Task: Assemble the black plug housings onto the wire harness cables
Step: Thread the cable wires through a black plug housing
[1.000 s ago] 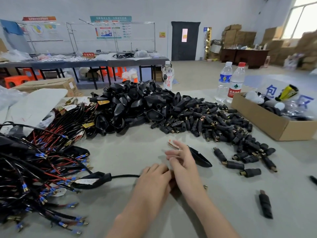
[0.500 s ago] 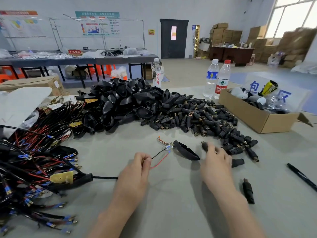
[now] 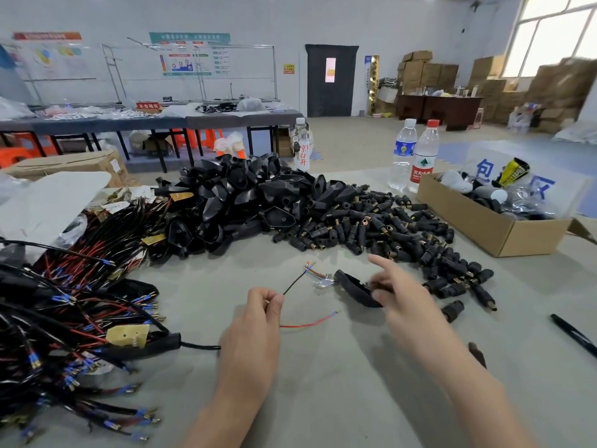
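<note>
My left hand [image 3: 258, 318] pinches the stripped end of a black harness cable [image 3: 200, 346]. From the pinch a thin black wire [image 3: 295, 281] rises up and right, and a red wire [image 3: 307, 324] trails to the right. A single black plug housing [image 3: 350, 286] lies on the table just right of the wire tips. My right hand [image 3: 400, 299] hovers over that housing's right end, index finger straight; its other fingers curl round a small black barrel plug, though the frame is blurred there.
A heap of black housings [image 3: 242, 202] and a spread of black barrel plugs [image 3: 371, 227] lie behind. A tangled harness bundle [image 3: 64, 302] fills the left. A cardboard box [image 3: 484, 227], two water bottles [image 3: 420, 156] and a black pen [image 3: 575, 334] sit on the right.
My hands separated. The left lifted the cable end so the wires fan out. The right reached to the plugs, then came back left over the housing.
</note>
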`<state>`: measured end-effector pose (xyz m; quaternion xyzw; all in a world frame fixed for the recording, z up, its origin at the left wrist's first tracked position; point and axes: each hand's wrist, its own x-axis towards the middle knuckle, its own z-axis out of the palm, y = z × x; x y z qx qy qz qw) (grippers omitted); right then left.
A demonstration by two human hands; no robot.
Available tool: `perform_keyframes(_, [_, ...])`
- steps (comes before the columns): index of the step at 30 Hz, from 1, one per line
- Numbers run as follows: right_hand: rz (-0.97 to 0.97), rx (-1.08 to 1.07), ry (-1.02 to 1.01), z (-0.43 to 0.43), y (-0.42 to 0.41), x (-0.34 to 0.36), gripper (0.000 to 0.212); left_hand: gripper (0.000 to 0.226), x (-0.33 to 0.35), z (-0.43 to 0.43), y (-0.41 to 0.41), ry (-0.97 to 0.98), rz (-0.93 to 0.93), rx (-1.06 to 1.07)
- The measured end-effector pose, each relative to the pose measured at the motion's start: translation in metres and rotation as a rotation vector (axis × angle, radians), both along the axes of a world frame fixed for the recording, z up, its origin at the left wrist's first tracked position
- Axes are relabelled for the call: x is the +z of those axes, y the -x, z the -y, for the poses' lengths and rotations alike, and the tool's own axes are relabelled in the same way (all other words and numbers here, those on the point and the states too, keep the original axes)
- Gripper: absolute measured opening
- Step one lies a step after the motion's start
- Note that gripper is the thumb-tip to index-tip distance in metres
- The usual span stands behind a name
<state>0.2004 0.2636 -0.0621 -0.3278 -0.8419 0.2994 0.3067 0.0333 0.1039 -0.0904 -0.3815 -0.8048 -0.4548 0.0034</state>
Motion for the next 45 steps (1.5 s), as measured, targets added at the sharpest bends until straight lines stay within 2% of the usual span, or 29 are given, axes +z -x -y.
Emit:
perform_keyframes(4, [-0.175, 0.169, 0.044, 0.02, 0.034, 0.001, 0.064, 0.021, 0.002, 0.004, 0.001, -0.088, 0.013, 0.056])
perform_keyframes(9, [-0.108, 0.238, 0.006, 0.027, 0.041, -0.017, 0.082, 0.028, 0.003, 0.005, 0.004, -0.14, -0.043, 0.139])
perform_keyframes(12, [-0.078, 0.238, -0.001, 0.026, 0.038, -0.018, 0.073, 0.023, 0.003, 0.004, 0.005, -0.181, -0.056, 0.171])
perform_keyframes(16, [-0.023, 0.245, -0.024, 0.028, 0.036, -0.018, 0.076, 0.023, 0.001, 0.003, 0.006, -0.192, -0.081, 0.197])
perform_keyframes(27, [-0.044, 0.331, -0.038, 0.033, 0.038, -0.02, 0.081, 0.026, -0.001, 0.002, 0.007, -0.163, -0.071, 0.22])
perform_keyframes(35, [-0.001, 0.297, -0.115, 0.032, 0.038, -0.022, 0.068, 0.029, 0.002, 0.003, 0.005, -0.174, -0.071, 0.205])
perform_keyframes(38, [-0.001, 0.171, -0.142, 0.026, 0.036, -0.022, 0.058, 0.03, 0.002, 0.003, 0.005, -0.193, -0.07, 0.201])
perform_keyframes(40, [-0.147, 0.054, 0.011, 0.025, 0.038, -0.019, 0.043, 0.03, 0.002, 0.003, 0.005, -0.209, -0.066, 0.203])
perform_keyframes(41, [-0.243, 0.011, 0.172, 0.025, 0.039, -0.016, 0.036, 0.029, 0.002, 0.003, 0.005, -0.219, -0.062, 0.203])
perform_keyframes(44, [-0.524, 0.041, 0.846, 0.028, 0.044, -0.01, 0.024, 0.028, 0.001, 0.002, 0.004, -0.228, -0.051, 0.206])
perform_keyframes(45, [-0.593, 0.073, 1.012, 0.03, 0.044, -0.008, 0.02, 0.028, 0.001, 0.002, 0.004, -0.227, -0.051, 0.206])
